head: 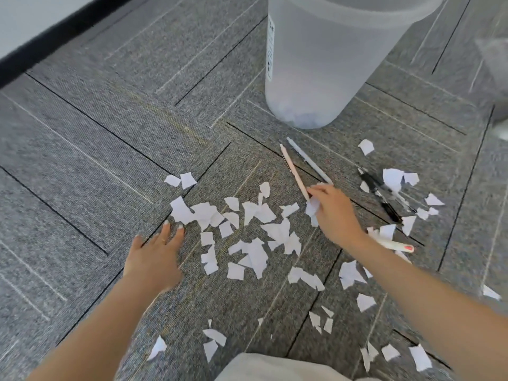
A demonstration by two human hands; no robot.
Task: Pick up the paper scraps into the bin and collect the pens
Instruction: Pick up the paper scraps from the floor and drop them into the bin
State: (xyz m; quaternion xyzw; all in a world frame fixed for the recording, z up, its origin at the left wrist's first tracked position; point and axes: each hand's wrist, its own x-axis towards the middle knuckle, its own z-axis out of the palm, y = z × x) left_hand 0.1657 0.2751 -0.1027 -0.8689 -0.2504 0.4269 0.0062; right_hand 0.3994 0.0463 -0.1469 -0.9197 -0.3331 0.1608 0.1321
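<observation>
Several white paper scraps (255, 237) lie scattered on the grey carpet in front of me. A translucent bin (324, 59) stands at the back, with some scraps in its bottom. A pink pen (292, 167) and a white pen (308, 159) lie side by side before the bin. Black pens (378, 192) lie to the right, partly under scraps. A white pen with a red tip (395, 245) shows behind my right wrist. My left hand (155, 257) is flat with fingers spread, touching scraps at the pile's left edge. My right hand (334, 211) pinches a scrap beside the pink pen's lower end.
A dark skirting strip (55, 37) and white wall run along the upper left. A blurred clear object (494, 64) sits at the right edge. My light trouser knee (269, 367) is at the bottom. More scraps (417, 356) lie at the lower right.
</observation>
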